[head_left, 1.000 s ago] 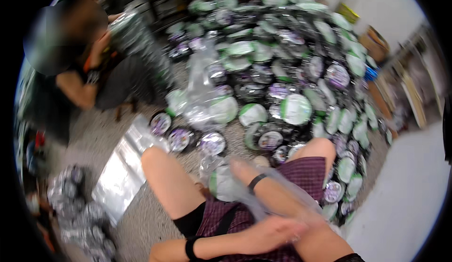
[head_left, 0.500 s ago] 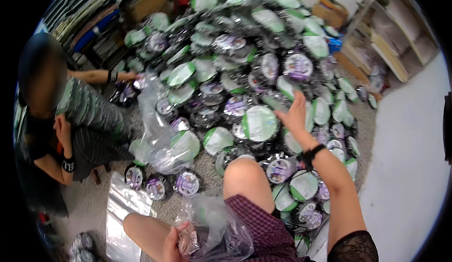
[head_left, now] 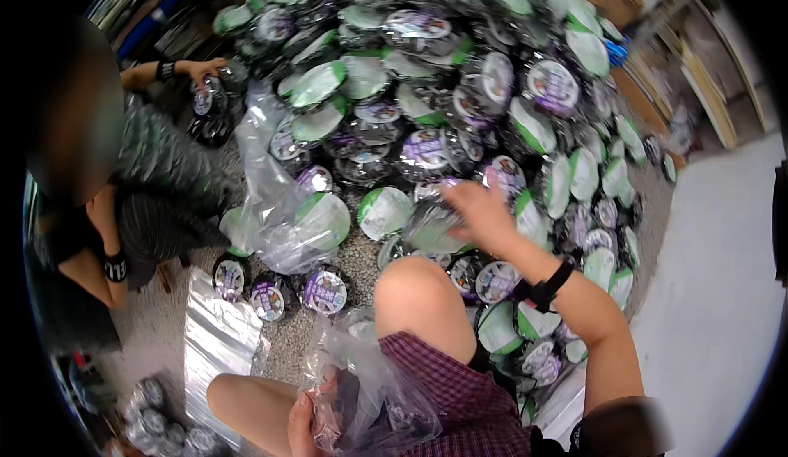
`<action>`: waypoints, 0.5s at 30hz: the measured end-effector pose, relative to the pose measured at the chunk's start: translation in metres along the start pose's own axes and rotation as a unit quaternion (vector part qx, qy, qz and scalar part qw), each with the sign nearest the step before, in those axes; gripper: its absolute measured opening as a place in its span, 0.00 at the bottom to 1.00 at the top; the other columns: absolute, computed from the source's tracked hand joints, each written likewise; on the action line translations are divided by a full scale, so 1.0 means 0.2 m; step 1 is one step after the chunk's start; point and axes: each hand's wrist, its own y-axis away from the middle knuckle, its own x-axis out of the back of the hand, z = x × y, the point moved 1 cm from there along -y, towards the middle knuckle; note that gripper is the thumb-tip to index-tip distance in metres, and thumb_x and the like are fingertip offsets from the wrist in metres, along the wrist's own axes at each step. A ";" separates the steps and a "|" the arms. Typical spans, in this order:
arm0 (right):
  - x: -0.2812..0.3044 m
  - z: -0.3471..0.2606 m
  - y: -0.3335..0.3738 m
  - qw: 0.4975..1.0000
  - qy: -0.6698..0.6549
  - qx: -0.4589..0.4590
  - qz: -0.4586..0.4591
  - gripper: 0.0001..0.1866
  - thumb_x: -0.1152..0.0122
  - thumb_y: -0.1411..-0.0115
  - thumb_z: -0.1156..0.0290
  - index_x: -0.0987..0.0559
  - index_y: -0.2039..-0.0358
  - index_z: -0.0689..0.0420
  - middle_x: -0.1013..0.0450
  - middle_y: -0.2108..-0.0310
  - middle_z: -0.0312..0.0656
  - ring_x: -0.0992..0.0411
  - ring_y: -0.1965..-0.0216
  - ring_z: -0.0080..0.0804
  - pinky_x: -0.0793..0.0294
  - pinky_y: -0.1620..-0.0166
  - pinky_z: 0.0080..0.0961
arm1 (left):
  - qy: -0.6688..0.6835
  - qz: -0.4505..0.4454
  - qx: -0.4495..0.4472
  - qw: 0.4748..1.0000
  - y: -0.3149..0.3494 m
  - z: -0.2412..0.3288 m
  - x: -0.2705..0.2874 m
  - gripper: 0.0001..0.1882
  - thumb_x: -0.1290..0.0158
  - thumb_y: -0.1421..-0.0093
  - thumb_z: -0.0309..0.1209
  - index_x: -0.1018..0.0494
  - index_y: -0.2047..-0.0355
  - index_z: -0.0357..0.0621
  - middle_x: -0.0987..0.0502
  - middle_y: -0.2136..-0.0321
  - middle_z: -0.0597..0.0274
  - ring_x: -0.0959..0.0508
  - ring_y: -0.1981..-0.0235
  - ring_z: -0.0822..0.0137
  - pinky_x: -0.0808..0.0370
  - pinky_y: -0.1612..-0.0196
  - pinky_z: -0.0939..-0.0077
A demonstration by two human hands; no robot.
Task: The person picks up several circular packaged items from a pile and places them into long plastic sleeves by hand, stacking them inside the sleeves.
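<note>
My left hand [head_left: 302,426], at the lower edge, grips the side of a clear plastic bag [head_left: 373,375] lying on my lap. Some of its fingers show only through the film. In front of my right knee, my right hand [head_left: 486,217] has fingers and thumb at the edge of a round film-wrapped package [head_left: 437,225], which is smeared by motion and seems tilted in its grasp. Around it spreads a big heap of similar round packages [head_left: 384,213], some showing white-and-green faces, others purple printed ones.
At the left another person's hand [head_left: 202,71] rests on stacked black packages [head_left: 208,108]. A large clear bag [head_left: 275,202] stands between us. Silvery sheets [head_left: 215,346] lie on the floor by my left knee. A wooden shelf [head_left: 698,79] leans at the far right.
My right hand has moved left and down onto the round package, which has tilted. My view has shifted slightly. The other person's hand has moved left onto the black packages.
</note>
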 end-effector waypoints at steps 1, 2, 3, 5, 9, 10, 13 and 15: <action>-0.04 -0.11 0.02 0.998 0.043 0.028 -0.037 0.37 0.33 0.59 0.66 0.33 0.45 0.45 0.31 0.59 0.41 0.33 0.55 0.40 0.49 0.39 0.53 | -0.001 -0.004 -0.005 1.000 0.01 0.02 -0.02 0.27 0.64 0.33 0.42 0.41 0.44 0.29 0.33 0.46 0.47 0.33 0.44 0.59 0.37 0.41 0.68; -0.17 -0.10 0.10 0.997 0.061 0.038 0.001 0.37 0.37 0.58 0.70 0.34 0.43 0.51 0.32 0.60 0.43 0.34 0.55 0.43 0.46 0.39 0.48 | -0.014 -0.020 -0.002 1.000 0.00 0.02 -0.03 0.27 0.64 0.33 0.42 0.41 0.44 0.29 0.33 0.46 0.47 0.33 0.44 0.59 0.37 0.41 0.68; -0.30 -0.08 0.15 0.999 0.034 0.018 0.013 0.34 0.41 0.57 0.74 0.35 0.46 0.59 0.33 0.61 0.45 0.34 0.56 0.44 0.45 0.39 0.44 | -0.024 -0.021 -0.014 0.999 0.00 0.01 -0.02 0.27 0.63 0.33 0.43 0.39 0.45 0.31 0.32 0.48 0.48 0.31 0.47 0.60 0.35 0.44 0.70; -0.36 -0.05 0.25 0.998 0.050 -0.022 0.004 0.32 0.38 0.57 0.73 0.34 0.49 0.63 0.33 0.60 0.48 0.35 0.53 0.45 0.45 0.40 0.44 | -0.043 -0.033 -0.028 0.998 -0.03 -0.03 0.07 0.26 0.62 0.33 0.44 0.38 0.46 0.32 0.30 0.50 0.50 0.29 0.49 0.62 0.33 0.47 0.72; -0.15 0.05 0.30 0.959 -0.159 -0.204 -0.116 0.40 0.28 0.60 0.61 0.36 0.49 0.64 0.34 0.55 0.56 0.35 0.50 0.51 0.41 0.42 0.42 | -0.007 -0.110 -0.008 0.994 0.04 -0.04 -0.02 0.24 0.61 0.34 0.45 0.35 0.47 0.40 0.28 0.55 0.58 0.28 0.56 0.68 0.32 0.55 0.79; 0.01 0.08 0.33 0.939 -0.239 -0.246 -0.020 0.41 0.28 0.59 0.60 0.37 0.48 0.65 0.34 0.53 0.56 0.33 0.50 0.49 0.38 0.44 0.40 | -0.146 0.150 -0.078 0.975 0.09 -0.03 -0.10 0.24 0.61 0.34 0.46 0.34 0.47 0.42 0.28 0.57 0.61 0.29 0.57 0.69 0.33 0.57 0.81; 0.29 0.36 0.49 0.842 -0.333 -0.337 0.257 0.37 0.30 0.54 0.58 0.34 0.46 0.62 0.31 0.51 0.52 0.32 0.50 0.37 0.38 0.45 0.31 | -0.183 0.065 -0.086 0.977 0.16 0.03 -0.04 0.24 0.60 0.35 0.47 0.33 0.47 0.44 0.30 0.53 0.65 0.32 0.53 0.71 0.34 0.54 0.76; 0.28 0.72 0.62 0.641 -0.578 -0.417 0.284 0.36 0.32 0.51 0.56 0.33 0.44 0.58 0.33 0.47 0.47 0.34 0.48 0.36 0.39 0.44 0.30 | -0.182 0.106 -0.099 0.973 0.18 0.06 -0.10 0.24 0.60 0.35 0.48 0.33 0.47 0.46 0.32 0.51 0.68 0.33 0.53 0.72 0.36 0.52 0.73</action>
